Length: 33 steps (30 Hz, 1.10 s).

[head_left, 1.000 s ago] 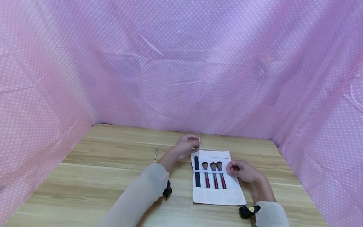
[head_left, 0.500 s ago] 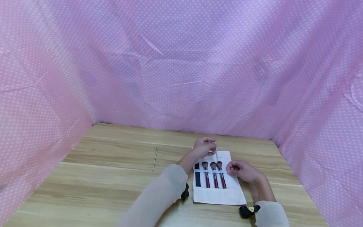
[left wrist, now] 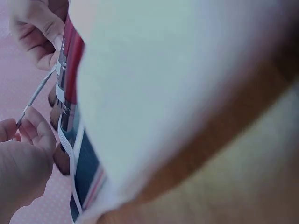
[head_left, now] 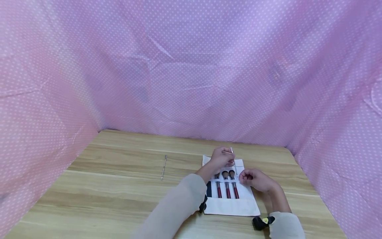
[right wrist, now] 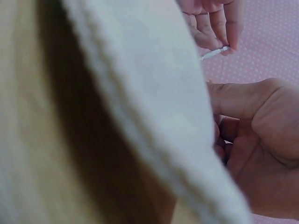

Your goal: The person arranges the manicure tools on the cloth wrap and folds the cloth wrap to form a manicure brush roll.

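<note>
My left hand (head_left: 221,157) pinches a slim silver metal tool (head_left: 235,166) upright over the right part of a white cloth brush roll (head_left: 231,206). In the left wrist view the tool's lower end (left wrist: 35,92) meets the elastic band (head_left: 222,181) close to my right fingers. My right hand (head_left: 256,180) pinches that band at the roll's right side; the cloth partly hides these fingertips in the right wrist view. Under the band lie three red-handled makeup brushes (head_left: 228,192) and a flat black strip (head_left: 209,190), partly covered by my left arm.
A second slim metal tool (head_left: 163,167) lies on the wooden table (head_left: 119,186), left of the roll. Pink dotted cloth (head_left: 191,83) hangs around the table's back and sides.
My left hand has moved right with the metal tool, from above the black strip to beyond the rightmost brush, and the tool's tip has come down to the band. My right hand has stayed put.
</note>
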Motion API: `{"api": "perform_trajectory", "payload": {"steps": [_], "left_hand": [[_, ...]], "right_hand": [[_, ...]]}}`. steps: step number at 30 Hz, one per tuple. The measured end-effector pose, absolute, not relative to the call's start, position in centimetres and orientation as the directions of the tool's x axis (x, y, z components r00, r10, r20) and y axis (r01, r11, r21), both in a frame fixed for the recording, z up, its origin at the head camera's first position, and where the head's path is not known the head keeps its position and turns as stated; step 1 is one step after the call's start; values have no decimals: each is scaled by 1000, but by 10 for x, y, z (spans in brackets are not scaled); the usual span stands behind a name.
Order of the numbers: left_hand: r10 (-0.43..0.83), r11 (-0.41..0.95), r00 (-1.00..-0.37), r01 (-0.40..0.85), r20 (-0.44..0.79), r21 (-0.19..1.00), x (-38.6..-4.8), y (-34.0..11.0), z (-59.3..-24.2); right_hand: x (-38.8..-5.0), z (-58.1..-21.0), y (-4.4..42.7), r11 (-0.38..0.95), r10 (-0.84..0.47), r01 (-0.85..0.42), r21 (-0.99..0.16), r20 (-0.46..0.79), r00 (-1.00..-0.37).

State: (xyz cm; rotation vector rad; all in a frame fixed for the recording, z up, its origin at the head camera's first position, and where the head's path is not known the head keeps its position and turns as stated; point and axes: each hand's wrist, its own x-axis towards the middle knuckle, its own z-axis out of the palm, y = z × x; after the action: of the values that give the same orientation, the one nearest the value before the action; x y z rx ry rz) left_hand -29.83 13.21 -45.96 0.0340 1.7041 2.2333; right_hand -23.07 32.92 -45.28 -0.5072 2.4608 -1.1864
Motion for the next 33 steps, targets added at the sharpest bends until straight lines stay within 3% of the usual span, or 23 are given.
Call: {"api": "perform_trajectory", "payload": {"steps": [23,33], "left_hand": [[257,-83,-951,-201,-174,976,-293,135,-465],[289,124,-945,-124,-155,985,-288,132,-462]], "right_hand": [[-231,-454,330,583,-461,-153,-798,-171,-871],[-232,-456,331,569,-466,-153,-808,-164,-870]]}}
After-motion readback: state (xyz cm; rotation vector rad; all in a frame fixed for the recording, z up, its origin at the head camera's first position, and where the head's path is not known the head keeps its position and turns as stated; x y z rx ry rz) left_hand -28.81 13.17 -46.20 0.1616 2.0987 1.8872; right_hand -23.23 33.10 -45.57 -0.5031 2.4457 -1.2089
